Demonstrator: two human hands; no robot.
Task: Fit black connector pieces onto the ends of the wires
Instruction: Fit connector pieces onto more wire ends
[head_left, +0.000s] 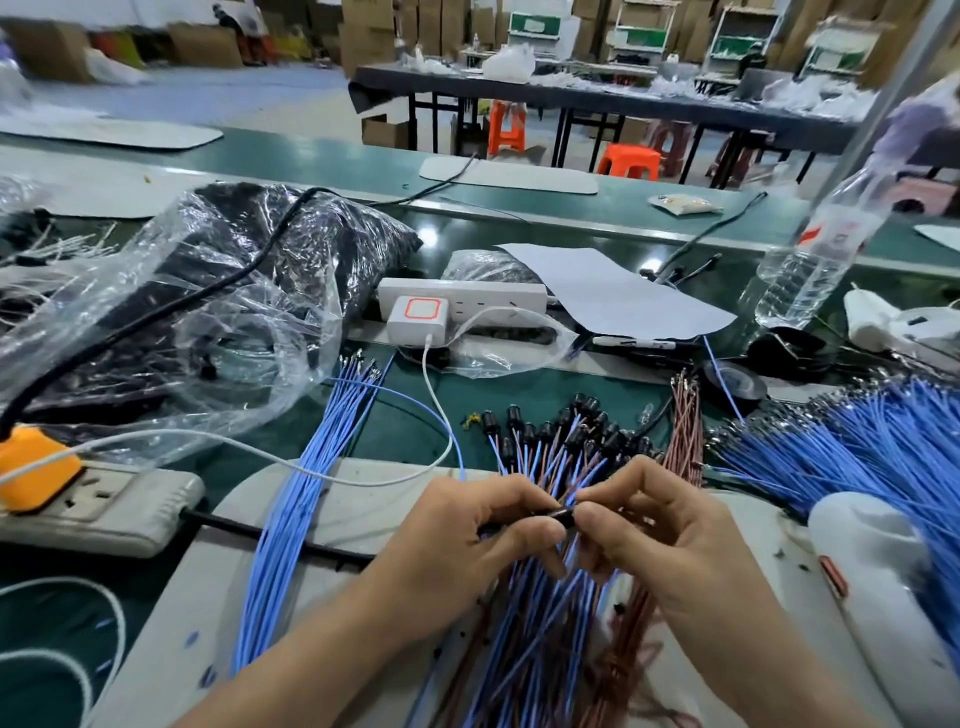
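My left hand (467, 540) and my right hand (660, 525) meet over the white mat. Between their fingertips they pinch one black connector piece (563, 515); what else either hand holds is hidden. Under the hands lies a fan of blue and brown wires with black connectors (566, 436) fitted on their far ends. A bundle of bare-ended blue wires (311, 467) lies to the left. A bundle of brown wires (685, 431) lies to the right, with a big heap of blue wires (857, 441) beyond it.
A clear bag of black parts (208, 291) fills the left. A white power strip with a charger (457, 301) sits behind, another strip with an orange plug (98, 499) at the left. A water bottle (815, 254), paper sheet (613, 291) and white device (883, 561) stand on the right.
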